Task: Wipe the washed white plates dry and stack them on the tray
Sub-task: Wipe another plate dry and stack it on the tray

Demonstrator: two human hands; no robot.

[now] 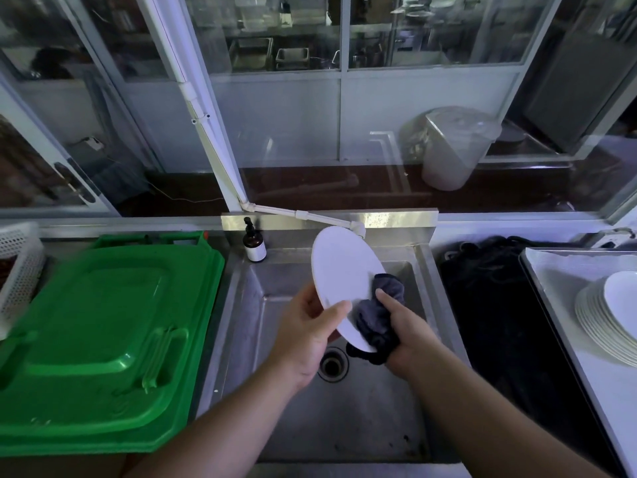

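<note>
Head view shows the left hand [306,334] pinching a tilted white plate [344,281] by its near rim over the sink [362,419] while the right hand [401,331], fingers curled round a dark cloth [377,317], wipes it; stiff, probably slippery and breakable, it wants a firm rim grip before joining the stack [606,322] on the tray [565,270] at right.

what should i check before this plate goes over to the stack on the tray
1. Left hand grips the plate firmly: ok, thumb over the rim.
2. Right hand holds the cloth on the plate: ok.
3. Plate fully dry: cannot tell.
4. Stack of plates sits steady on the tray: ok, though fanned.
5. Path to the right past the sink edge: ok, nothing tall shows.
</note>
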